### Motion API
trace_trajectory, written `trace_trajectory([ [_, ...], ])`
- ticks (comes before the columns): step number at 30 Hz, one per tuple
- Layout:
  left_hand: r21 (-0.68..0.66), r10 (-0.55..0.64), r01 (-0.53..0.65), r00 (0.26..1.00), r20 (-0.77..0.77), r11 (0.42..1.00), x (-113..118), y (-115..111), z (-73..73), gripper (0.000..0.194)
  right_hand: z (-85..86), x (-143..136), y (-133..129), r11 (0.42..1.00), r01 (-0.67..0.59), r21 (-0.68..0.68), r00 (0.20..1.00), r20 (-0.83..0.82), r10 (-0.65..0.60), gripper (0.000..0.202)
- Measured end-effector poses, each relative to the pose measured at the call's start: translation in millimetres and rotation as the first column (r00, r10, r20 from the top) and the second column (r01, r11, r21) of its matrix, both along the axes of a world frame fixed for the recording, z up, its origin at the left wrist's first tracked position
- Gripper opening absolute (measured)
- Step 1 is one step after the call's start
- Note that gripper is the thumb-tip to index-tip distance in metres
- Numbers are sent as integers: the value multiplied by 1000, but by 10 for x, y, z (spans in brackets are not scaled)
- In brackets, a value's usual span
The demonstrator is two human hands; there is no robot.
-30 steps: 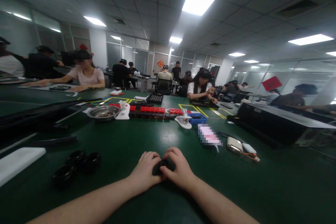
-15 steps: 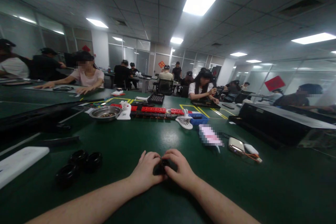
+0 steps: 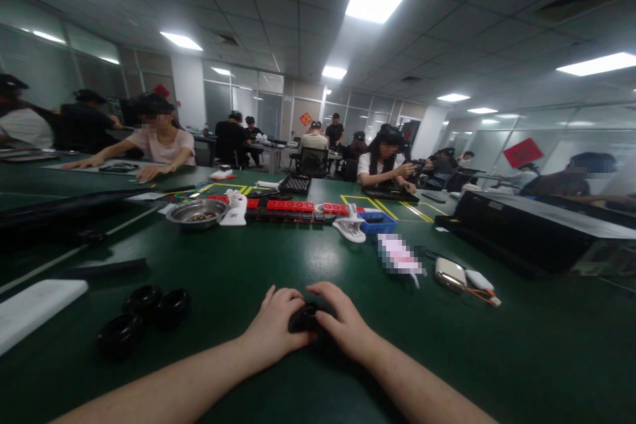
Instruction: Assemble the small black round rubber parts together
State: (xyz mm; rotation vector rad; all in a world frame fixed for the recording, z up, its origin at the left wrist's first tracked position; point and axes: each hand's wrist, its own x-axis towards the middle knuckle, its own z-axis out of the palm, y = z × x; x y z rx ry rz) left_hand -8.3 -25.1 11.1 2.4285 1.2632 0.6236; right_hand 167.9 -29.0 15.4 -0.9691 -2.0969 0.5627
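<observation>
Between my hands is a small black round part (image 3: 304,318) with an opening in its top; its exact kind cannot be made out. My left hand (image 3: 275,319) is closed around its left side, thumb in front and fingers behind. At its right side is my right hand (image 3: 346,321), fingers apart. The right thumb tip lies at the part's edge, while the forefinger arches above and behind it with a gap. To the left lie three glossy black rings: one in front (image 3: 120,333), one behind (image 3: 143,300) and one at right (image 3: 173,308).
A white slab (image 3: 42,308) and a dark strip (image 3: 106,268) lie at left. Further back are a metal bowl (image 3: 196,213) of small parts, white clamps (image 3: 350,225), a red strip (image 3: 288,206) and a blue tray (image 3: 378,222). A black case (image 3: 527,232) stands right. Co-workers sit beyond.
The forefinger and thumb of my right hand have spread slightly apart, showing more of the black part. My left hand keeps its hold. The view has shifted a little.
</observation>
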Motion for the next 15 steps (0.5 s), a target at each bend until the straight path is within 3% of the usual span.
trace_trajectory([
  [4,2,2,-2,1000,-7,1000,8,-7,11,30,-68,-7,30,997,68,-22,997,-32,-69,24],
  [9,-5,2,-2,1000,-14,1000,9,12,-16,35,-40,-4,41,999,-32,-23,999,-33,32,15],
  [12,-4,2,-2,1000,-15,1000,2,23,-27,36,-38,26,53,997,-61,-36,997,-46,59,24],
  [15,-5,1,-1,1000,-18,1000,-4,26,-29,33,-80,40,72,999,-9,-51,998,-68,6,33],
])
